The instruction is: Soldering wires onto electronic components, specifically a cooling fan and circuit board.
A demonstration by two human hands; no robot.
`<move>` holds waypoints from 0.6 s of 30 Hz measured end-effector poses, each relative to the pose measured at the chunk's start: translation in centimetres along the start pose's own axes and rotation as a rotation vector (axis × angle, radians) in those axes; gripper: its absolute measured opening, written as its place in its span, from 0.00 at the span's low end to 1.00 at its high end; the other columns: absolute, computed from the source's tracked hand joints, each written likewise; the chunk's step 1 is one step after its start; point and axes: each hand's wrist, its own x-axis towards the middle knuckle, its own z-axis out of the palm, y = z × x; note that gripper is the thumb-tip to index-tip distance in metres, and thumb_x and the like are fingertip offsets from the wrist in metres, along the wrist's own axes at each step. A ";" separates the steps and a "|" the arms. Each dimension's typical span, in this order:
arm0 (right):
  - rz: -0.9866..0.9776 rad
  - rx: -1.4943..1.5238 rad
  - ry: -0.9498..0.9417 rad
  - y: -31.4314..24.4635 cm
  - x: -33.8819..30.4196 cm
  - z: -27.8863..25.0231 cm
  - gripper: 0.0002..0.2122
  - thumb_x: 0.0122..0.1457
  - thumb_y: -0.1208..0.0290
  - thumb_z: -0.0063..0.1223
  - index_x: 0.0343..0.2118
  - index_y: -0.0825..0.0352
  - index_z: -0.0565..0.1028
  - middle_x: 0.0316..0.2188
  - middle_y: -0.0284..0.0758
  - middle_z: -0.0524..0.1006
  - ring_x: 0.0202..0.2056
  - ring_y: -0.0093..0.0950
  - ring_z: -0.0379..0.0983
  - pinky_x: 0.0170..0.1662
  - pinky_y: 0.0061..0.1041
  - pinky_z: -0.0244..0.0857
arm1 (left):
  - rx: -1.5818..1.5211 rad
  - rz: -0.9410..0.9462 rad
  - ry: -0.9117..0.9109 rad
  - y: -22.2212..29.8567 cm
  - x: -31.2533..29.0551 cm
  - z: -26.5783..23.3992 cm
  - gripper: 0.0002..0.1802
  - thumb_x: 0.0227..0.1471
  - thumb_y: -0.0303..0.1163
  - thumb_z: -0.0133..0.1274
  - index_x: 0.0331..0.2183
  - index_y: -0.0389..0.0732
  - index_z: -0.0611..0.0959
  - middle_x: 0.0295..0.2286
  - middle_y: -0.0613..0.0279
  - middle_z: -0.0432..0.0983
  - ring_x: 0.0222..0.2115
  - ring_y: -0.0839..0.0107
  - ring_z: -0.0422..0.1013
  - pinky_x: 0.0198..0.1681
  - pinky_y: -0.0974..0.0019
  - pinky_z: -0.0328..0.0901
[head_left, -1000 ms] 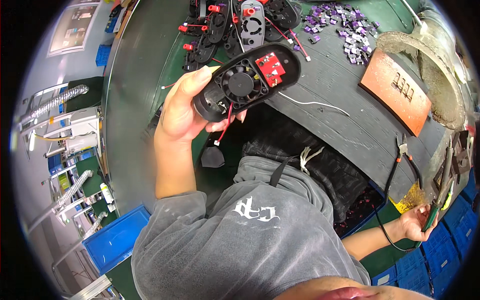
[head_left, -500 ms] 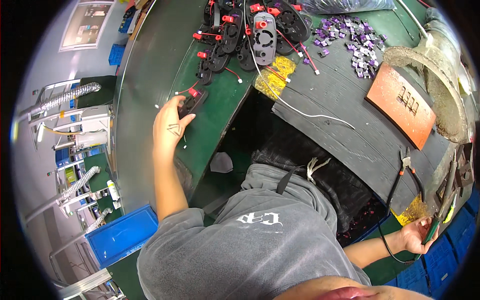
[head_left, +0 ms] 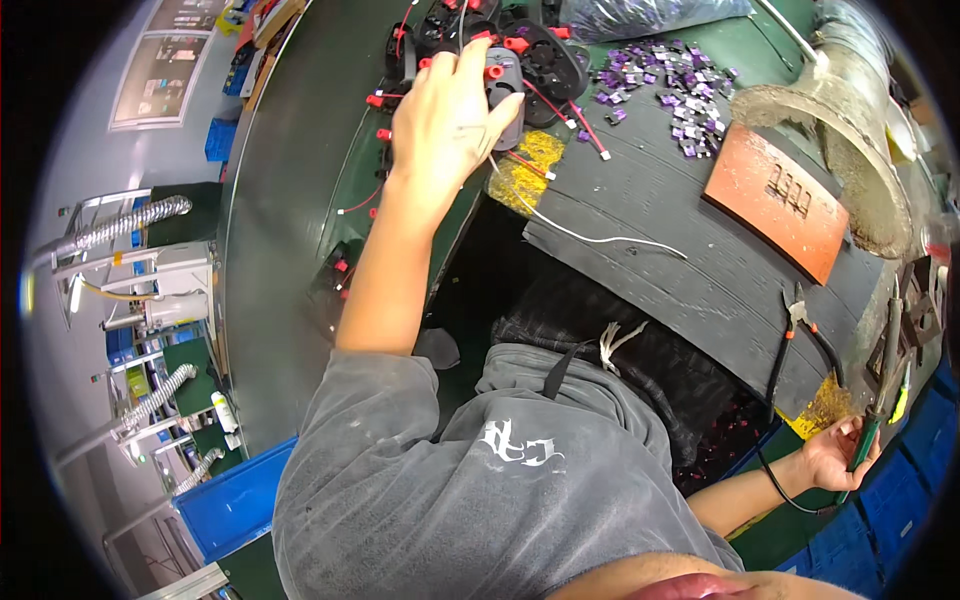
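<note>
Black oval plastic housings (head_left: 555, 65) lie heaped at top centre, perhaps for easy reach; the left hand (head_left: 445, 130) spans them, thumb apart, grip indiscernible. The right hand (head_left: 838, 455) wraps the green-handled soldering iron (head_left: 864, 442), probably avoiding its hot end.

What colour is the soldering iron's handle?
The soldering iron's handle is green, best seen in the head view.

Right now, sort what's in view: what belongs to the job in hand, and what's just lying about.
Likely part of the job, judging by the hands:
- fan housings, by the left hand
- green-handled soldering iron, held in the right hand

Apparently lying about, untouched:
- pliers
- orange board
- small purple-and-black parts
- plastic bag
</note>
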 end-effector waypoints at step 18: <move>-0.071 0.010 0.034 0.3 -0.1 0.5 0.20 0.56 0.61 0.44 0.39 0.74 0.77 0.33 0.44 0.78 0.29 0.36 0.71 0.27 0.25 0.62 | -2.162 0.189 -0.351 1.6 -0.9 -0.7 0.36 0.50 0.40 0.61 0.57 0.39 0.68 0.41 0.47 0.77 0.30 0.69 0.73 0.32 0.71 0.68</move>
